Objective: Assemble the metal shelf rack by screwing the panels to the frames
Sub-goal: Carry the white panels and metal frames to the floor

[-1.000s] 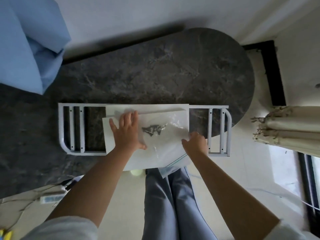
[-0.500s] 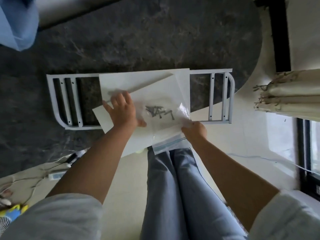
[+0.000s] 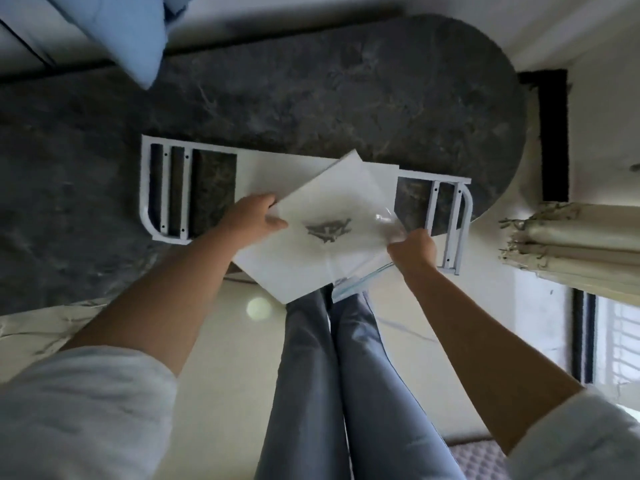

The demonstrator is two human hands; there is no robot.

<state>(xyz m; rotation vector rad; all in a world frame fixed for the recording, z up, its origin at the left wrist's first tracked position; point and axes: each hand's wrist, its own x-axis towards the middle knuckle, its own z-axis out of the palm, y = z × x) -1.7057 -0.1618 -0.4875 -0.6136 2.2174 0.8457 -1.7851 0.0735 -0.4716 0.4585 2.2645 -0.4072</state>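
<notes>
A white metal frame [image 3: 162,195] lies flat near the front edge of a dark marble table [image 3: 311,98]. A white panel [image 3: 277,171] rests across its middle. On top sits a second white panel [image 3: 329,202], turned at an angle and jutting past the table edge. A clear plastic bag [image 3: 367,233] with a clump of dark screws [image 3: 327,230] lies on that panel. My left hand [image 3: 254,216] grips the tilted panel's left edge. My right hand [image 3: 412,249] pinches the bag and the panel at the right side.
A blue cloth [image 3: 114,26] hangs over the table's far left. Bundled pale curtains [image 3: 571,244] and a window [image 3: 616,337] are at the right. My legs [image 3: 339,375] stand against the table's front edge on a light floor. The table's right end is rounded.
The upper panel has turned from nearly square with the frame to a diagonal tilt. My left hand has shifted from lying flat on the panel to gripping its left edge. The view has swung.
</notes>
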